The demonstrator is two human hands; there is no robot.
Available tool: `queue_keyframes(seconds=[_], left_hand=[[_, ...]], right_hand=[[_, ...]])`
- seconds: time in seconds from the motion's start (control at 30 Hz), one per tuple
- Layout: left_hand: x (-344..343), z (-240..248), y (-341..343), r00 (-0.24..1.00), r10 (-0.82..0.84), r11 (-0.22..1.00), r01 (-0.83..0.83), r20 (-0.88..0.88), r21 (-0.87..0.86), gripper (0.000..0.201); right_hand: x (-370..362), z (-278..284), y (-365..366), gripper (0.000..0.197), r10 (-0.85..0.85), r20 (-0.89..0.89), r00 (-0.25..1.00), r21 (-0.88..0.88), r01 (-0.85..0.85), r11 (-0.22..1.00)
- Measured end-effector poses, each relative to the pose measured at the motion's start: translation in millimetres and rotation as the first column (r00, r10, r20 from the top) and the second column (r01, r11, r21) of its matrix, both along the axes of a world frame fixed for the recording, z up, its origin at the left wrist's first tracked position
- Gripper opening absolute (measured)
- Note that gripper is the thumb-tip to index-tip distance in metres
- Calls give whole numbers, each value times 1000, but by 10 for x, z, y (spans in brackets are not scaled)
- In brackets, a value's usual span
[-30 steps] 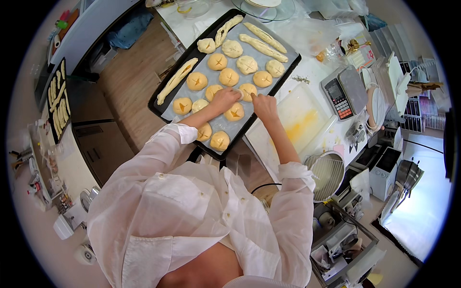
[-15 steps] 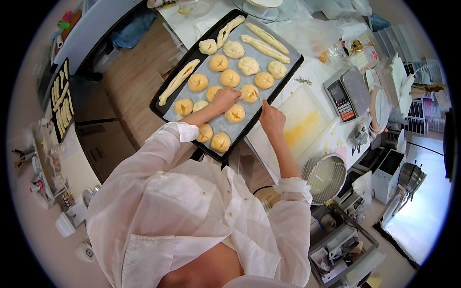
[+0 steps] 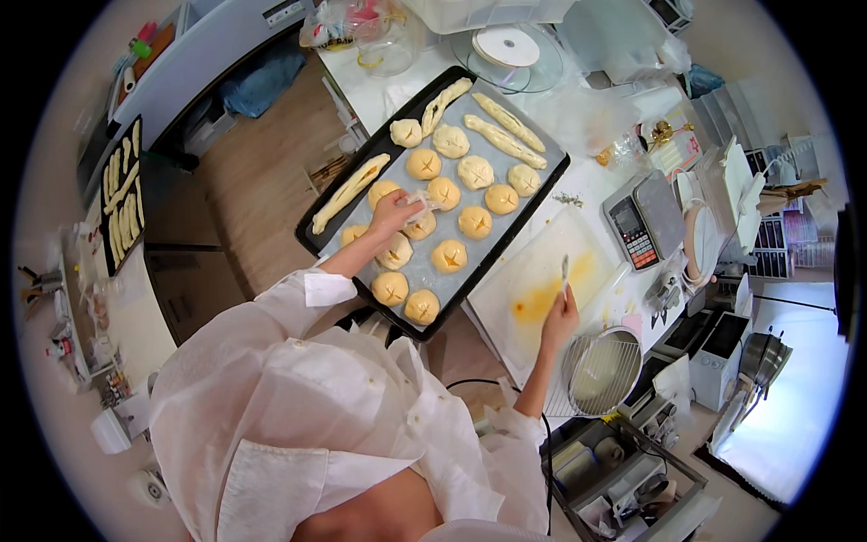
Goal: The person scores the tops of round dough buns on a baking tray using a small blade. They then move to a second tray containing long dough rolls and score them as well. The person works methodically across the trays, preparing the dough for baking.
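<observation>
A black baking tray (image 3: 547, 177) lined with pale paper carries several round buns, many with a cross cut in the top, and several long twisted dough strips (image 3: 351, 192). Over the tray's left half, my left hand (image 3: 394, 215) is closed on a crumpled whitish wipe (image 3: 419, 207), partly covering the buns beneath it. To the right of the tray my right hand (image 3: 562, 316) grips a small knife (image 3: 565, 269), its tip pointing away from me. Below it lies a white cutting board (image 3: 506, 312) stained yellow-orange. A scored bun (image 3: 474, 222) sits untouched between my hands.
A kitchen scale (image 3: 643, 221) stands right of the board. Nearer me is a round pan (image 3: 623, 361) with a wire rack (image 3: 587, 375) on it. A glass turntable (image 3: 542, 68) and clear bags (image 3: 587, 117) lie beyond. Another dough-filled tray (image 3: 110, 230) is at far left.
My right hand has moved from the bun at the tray's right side to over the cutting board, with the knife. My left hand has drawn left, and the wipe now shows. The view has shifted.
</observation>
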State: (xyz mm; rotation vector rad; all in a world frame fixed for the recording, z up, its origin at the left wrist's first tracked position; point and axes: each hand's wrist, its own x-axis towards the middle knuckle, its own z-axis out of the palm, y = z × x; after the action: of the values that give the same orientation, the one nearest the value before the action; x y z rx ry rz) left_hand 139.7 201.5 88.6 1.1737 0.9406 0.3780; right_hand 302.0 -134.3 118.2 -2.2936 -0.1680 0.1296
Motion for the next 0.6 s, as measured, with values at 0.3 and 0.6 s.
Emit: queue_keyframes(seconds=[0.3, 0.6], left_hand=[[-1033, 168, 810, 952, 66, 908, 68, 300, -414, 17], [-3123, 353, 2596, 898, 282, 898, -124, 338, -422, 35]], right_hand=[[-893, 412, 302, 35, -307, 272, 912, 160, 272, 949], [-2216, 693, 3675, 35, 162, 125, 979, 481, -203, 853]])
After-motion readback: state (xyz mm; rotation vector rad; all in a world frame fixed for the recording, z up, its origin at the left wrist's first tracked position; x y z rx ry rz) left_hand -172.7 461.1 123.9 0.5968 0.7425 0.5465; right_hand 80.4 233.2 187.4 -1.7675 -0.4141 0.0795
